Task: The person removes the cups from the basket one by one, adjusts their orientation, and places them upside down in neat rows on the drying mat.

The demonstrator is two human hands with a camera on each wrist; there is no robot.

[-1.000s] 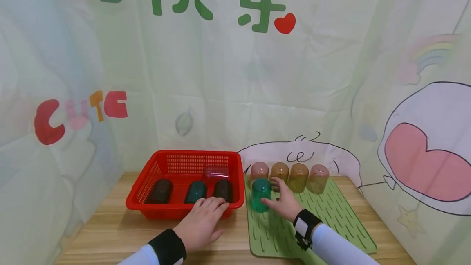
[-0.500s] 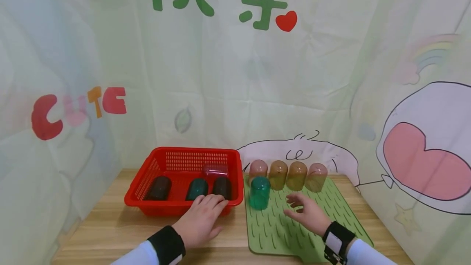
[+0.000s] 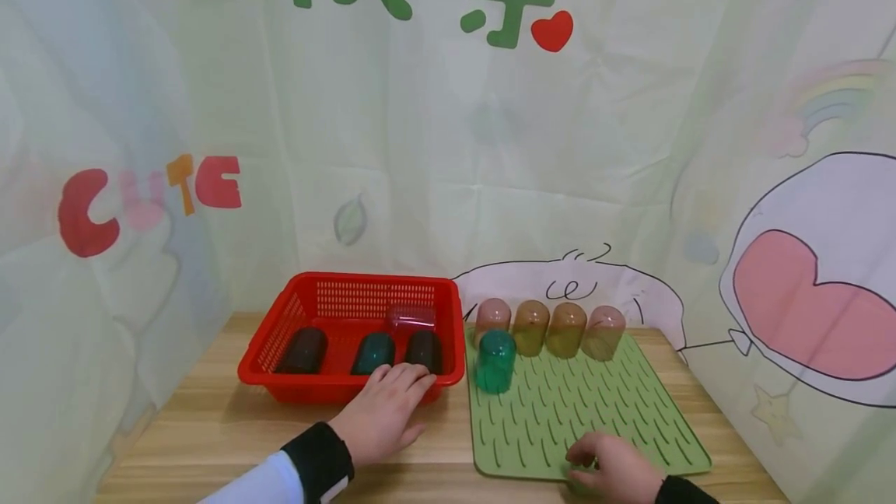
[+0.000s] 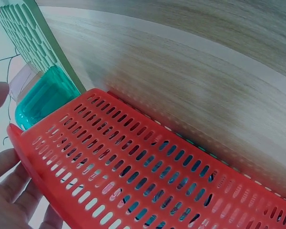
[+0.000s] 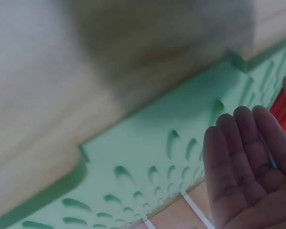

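My left hand (image 3: 383,414) rests on the front rim of the red plastic basket (image 3: 315,391), fingers laid over the edge and thumb apart. Inside the basket lie a dark cup (image 3: 306,351), a dark teal cup (image 3: 374,354), another dark cup (image 3: 423,348) and a clear pink cup (image 3: 411,316). Low over the front edge of a green ridged mat (image 3: 546,426) is my right hand (image 3: 616,467), holding nothing, its fingers extended in the right wrist view. A green cup (image 3: 495,362) stands upside down on the mat's left side, apart from both hands.
Behind the green cup, a row of upturned cups lines the mat's back: pink (image 3: 492,312), amber (image 3: 530,327), amber (image 3: 566,329) and pink (image 3: 603,333). A wooden table (image 3: 189,426) carries everything. Printed curtain (image 3: 420,138) surrounds the back and sides.
My right hand has left the green cup standing on the mat and drawn back toward the mat's front edge. The left hand has stayed on the basket rim.
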